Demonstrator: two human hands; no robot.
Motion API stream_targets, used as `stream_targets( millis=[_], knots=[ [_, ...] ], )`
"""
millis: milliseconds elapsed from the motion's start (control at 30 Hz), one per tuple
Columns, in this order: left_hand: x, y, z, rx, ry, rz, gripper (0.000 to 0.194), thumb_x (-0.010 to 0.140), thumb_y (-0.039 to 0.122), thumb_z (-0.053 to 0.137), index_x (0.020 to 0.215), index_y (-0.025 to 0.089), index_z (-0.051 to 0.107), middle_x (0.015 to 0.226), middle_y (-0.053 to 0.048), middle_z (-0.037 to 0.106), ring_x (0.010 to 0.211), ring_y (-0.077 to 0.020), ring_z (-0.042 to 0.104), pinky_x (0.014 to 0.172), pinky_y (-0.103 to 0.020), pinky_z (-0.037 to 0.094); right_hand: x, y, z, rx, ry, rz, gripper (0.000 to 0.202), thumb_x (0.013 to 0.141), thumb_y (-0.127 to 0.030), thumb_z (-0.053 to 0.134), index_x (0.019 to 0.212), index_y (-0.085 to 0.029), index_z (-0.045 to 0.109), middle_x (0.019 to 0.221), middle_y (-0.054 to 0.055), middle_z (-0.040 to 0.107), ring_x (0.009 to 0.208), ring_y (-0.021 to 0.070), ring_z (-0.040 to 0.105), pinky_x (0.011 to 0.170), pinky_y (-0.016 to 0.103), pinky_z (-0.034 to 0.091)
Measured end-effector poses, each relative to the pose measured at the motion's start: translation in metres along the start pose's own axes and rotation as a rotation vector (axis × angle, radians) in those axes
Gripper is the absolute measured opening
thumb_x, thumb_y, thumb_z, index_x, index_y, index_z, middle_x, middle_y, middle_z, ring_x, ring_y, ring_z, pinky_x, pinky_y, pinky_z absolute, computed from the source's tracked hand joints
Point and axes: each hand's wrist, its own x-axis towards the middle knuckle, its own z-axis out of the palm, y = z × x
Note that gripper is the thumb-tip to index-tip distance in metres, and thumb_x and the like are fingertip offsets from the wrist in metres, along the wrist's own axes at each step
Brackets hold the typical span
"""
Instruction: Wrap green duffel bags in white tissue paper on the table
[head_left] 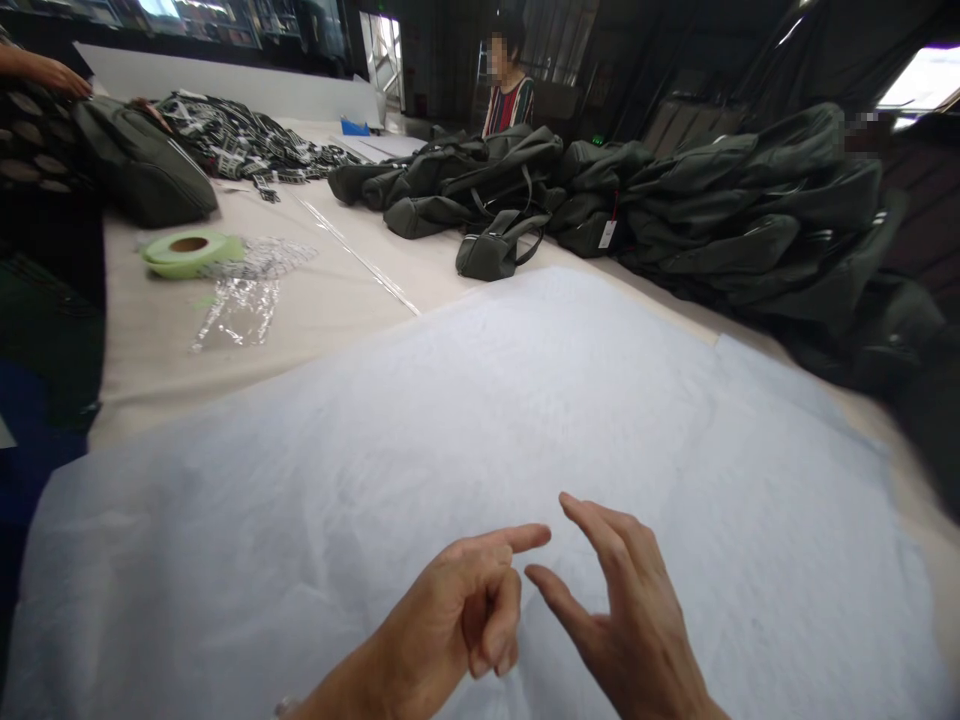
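My left hand (pixel 466 612) hovers over a large white sheet (pixel 360 450) spread on the table. Its index finger points to the right while the other fingers curl loosely, and nothing shows in it. Close beside it, my right hand (pixel 626 600) is open, thumb and fingers apart, holding nothing. A small gap separates the fingertips of the two hands. Whether either hand touches the sheet, I cannot tell.
Dark green bags (pixel 720 210) lie heaped along the right and back. At left are a pale green tape roll (pixel 187 250), clear plastic (pixel 240 300) and a pile of black-and-white straps (pixel 240 140). A co-worker's hand (pixel 56 75) touches another bag (pixel 142 165); another person (pixel 510 90) stands behind.
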Motion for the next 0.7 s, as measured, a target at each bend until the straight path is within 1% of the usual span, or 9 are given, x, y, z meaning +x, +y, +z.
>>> stream_targets(
  millis=[67,133,267,367,433,500,600,667,700],
  knots=[
    [-0.001,0.001,0.001,-0.037,-0.021,-0.019,0.053,0.091,0.033,0.055,0.135,0.005,0.055,0.045,0.005,0.047,0.038,-0.0079,0.032,0.05,-0.024,0.037,-0.001,0.002,0.002,-0.015,-0.029,0.013,0.052,0.089,-0.027,0.065,0.136,-0.014,0.048,0.114,0.013,0.062,0.105,0.0248,0.057,0.086,0.04,0.05],
    [-0.002,0.002,0.002,-0.12,-0.083,-0.046,0.05,0.092,0.031,0.053,0.135,0.005,0.055,0.045,0.006,0.046,0.036,-0.0075,0.029,0.048,-0.022,0.036,-0.001,0.004,0.003,-0.01,-0.04,-0.034,0.047,0.09,-0.023,0.063,0.134,-0.015,0.05,0.114,0.012,0.063,0.105,0.0242,0.057,0.086,0.04,0.049],
    [-0.002,0.002,0.003,-0.304,-0.237,-0.075,0.044,0.094,0.026,0.052,0.133,0.007,0.057,0.048,0.008,0.046,0.035,-0.0063,0.026,0.047,-0.021,0.036,0.003,0.005,0.002,0.059,-0.014,-0.117,0.034,0.088,-0.007,0.063,0.12,-0.014,0.058,0.099,0.008,0.068,0.095,0.0201,0.061,0.085,0.038,0.048],
    [-0.004,0.002,0.002,-0.313,-0.297,-0.072,0.046,0.092,0.024,0.054,0.135,0.007,0.054,0.049,0.008,0.047,0.035,-0.0065,0.027,0.045,-0.02,0.034,0.01,0.004,-0.003,0.103,-0.023,-0.142,0.03,0.087,-0.003,0.063,0.114,-0.015,0.061,0.092,0.006,0.069,0.088,0.0181,0.062,0.082,0.036,0.048],
    [-0.005,0.004,0.001,-0.226,-0.291,-0.095,0.054,0.091,0.022,0.053,0.142,0.006,0.046,0.048,0.007,0.048,0.035,-0.0074,0.031,0.045,-0.021,0.035,0.014,0.005,-0.007,0.144,-0.066,-0.146,0.031,0.087,-0.004,0.063,0.116,-0.015,0.06,0.093,0.006,0.069,0.087,0.0175,0.062,0.08,0.035,0.05],
    [-0.007,0.006,0.001,-0.072,-0.248,-0.116,0.062,0.09,0.022,0.051,0.148,0.005,0.036,0.049,0.006,0.051,0.036,-0.0082,0.035,0.047,-0.021,0.037,0.016,0.006,-0.012,0.189,-0.118,-0.146,0.031,0.088,-0.005,0.062,0.118,-0.015,0.06,0.094,0.006,0.07,0.088,0.0169,0.063,0.078,0.033,0.051],
    [-0.009,0.011,0.002,0.275,-0.172,-0.144,0.071,0.089,0.021,0.052,0.153,0.006,0.024,0.053,0.005,0.057,0.039,-0.008,0.039,0.047,-0.02,0.036,0.016,0.009,-0.017,0.231,-0.173,-0.122,0.027,0.09,-0.007,0.059,0.115,-0.018,0.062,0.093,0.005,0.069,0.086,0.0153,0.063,0.075,0.029,0.052],
    [-0.009,0.013,0.004,0.526,-0.128,-0.178,0.077,0.087,0.019,0.054,0.155,0.009,0.019,0.057,0.005,0.06,0.042,-0.0083,0.043,0.046,-0.018,0.036,0.014,0.011,-0.019,0.23,-0.187,-0.079,0.022,0.092,-0.009,0.058,0.11,-0.019,0.063,0.09,0.003,0.069,0.083,0.0144,0.064,0.072,0.028,0.052],
    [-0.009,0.013,0.005,0.643,-0.099,-0.185,0.079,0.086,0.017,0.054,0.156,0.012,0.017,0.058,0.006,0.06,0.044,-0.0086,0.045,0.047,-0.018,0.038,0.013,0.012,-0.02,0.226,-0.188,-0.054,0.019,0.092,-0.01,0.057,0.108,-0.02,0.063,0.088,0.003,0.069,0.081,0.0142,0.064,0.071,0.028,0.052]
  ],
)
